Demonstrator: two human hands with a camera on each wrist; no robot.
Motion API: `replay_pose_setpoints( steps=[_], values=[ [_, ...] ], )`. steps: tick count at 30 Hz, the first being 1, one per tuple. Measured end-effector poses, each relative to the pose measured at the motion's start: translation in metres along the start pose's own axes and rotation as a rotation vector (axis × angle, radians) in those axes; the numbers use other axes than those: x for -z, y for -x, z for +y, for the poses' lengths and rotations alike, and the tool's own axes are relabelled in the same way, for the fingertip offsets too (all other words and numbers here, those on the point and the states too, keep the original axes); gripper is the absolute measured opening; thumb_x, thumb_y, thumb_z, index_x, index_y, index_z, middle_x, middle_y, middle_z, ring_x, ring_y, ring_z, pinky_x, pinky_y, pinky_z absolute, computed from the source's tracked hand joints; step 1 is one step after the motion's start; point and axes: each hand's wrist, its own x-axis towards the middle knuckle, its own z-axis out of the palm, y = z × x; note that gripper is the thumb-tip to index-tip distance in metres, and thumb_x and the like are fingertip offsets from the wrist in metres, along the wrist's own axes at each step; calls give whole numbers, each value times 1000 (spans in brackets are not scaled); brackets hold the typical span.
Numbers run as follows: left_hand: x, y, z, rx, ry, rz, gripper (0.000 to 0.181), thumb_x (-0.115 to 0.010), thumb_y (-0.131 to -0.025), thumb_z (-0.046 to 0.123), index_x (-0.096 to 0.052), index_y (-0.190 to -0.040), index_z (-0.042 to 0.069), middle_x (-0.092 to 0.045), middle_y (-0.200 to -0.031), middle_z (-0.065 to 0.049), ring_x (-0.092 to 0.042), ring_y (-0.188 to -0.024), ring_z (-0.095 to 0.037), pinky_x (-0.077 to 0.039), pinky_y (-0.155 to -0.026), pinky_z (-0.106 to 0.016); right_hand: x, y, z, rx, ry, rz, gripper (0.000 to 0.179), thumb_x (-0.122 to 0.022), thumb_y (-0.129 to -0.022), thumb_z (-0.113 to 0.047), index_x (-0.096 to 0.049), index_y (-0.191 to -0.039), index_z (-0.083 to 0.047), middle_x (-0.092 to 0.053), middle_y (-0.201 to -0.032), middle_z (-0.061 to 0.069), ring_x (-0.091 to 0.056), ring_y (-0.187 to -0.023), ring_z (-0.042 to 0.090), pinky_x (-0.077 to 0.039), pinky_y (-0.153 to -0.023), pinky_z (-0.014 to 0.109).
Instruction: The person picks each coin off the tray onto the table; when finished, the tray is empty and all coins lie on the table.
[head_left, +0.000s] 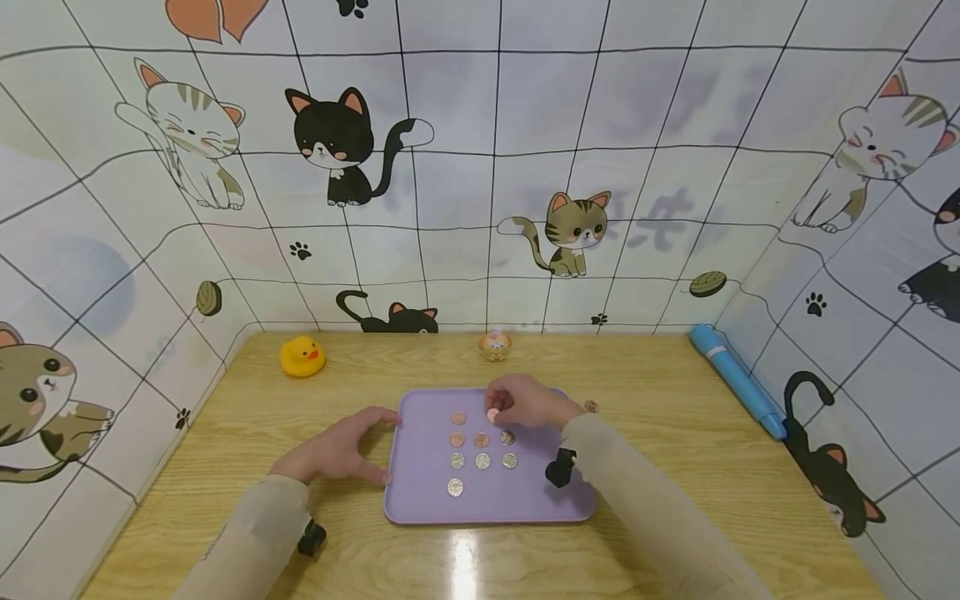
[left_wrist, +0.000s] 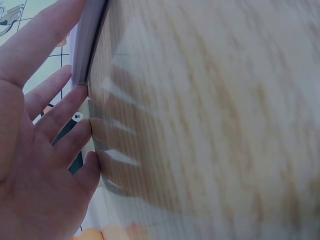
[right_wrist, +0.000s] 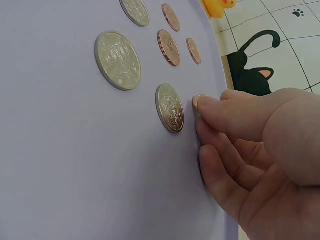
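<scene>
A lilac tray [head_left: 540, 500] lies on the wooden table with several coins on it in loose rows. My right hand [head_left: 528, 402] is over the tray's far part and pinches a small copper coin [right_wrist: 196, 102] between thumb and fingers, close to the tray surface. Nearest to it is a shiny coin [right_wrist: 170, 108]. Other copper coins [head_left: 481, 439] sit to the left, and silver coins [head_left: 483, 461] lie closer to me. My left hand [head_left: 337, 450] is at the tray's left edge, thumb and fingers spread and touching the rim.
A yellow rubber duck [head_left: 302, 357] stands at the back left, and a small round figurine [head_left: 495, 345] at the back middle. On the right lies a blue tube [head_left: 738, 381] along the wall. A small brown round thing [head_left: 591, 406] rests on the table beyond my right wrist.
</scene>
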Motion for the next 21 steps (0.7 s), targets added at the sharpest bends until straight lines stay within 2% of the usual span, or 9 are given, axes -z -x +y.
replay_pose_setpoints(
  steps=[9,16,21],
  values=[
    [1,1,2,-13,-9,-5,90,-98,-72,36,-54,-149,17,-47,-160,-12,-37,-150,-43,-26,-124,-66,4,8,8,-33,-9,32,4,-78,-96,-11,-76,-97,-14,-71,-91,-7,-65,-89,9,-57,-86,31],
    [1,1,2,-9,-1,-3,89,-98,-72,36,-55,-148,19,-47,-160,-10,-36,-151,-41,-25,-124,-66,13,20,12,-26,-94,55,9,-77,-95,-8,-76,-104,-6,-73,-95,0,-66,-91,13,-58,-88,35],
    [2,1,4,-6,-2,0,89,-98,-72,35,-55,-148,18,-47,-160,-12,-36,-151,-43,-25,-124,-67,22,31,15,-43,-117,65,15,-78,-95,-8,-75,-109,-3,-74,-99,0,-67,-93,14,-58,-90,35]
  ],
)
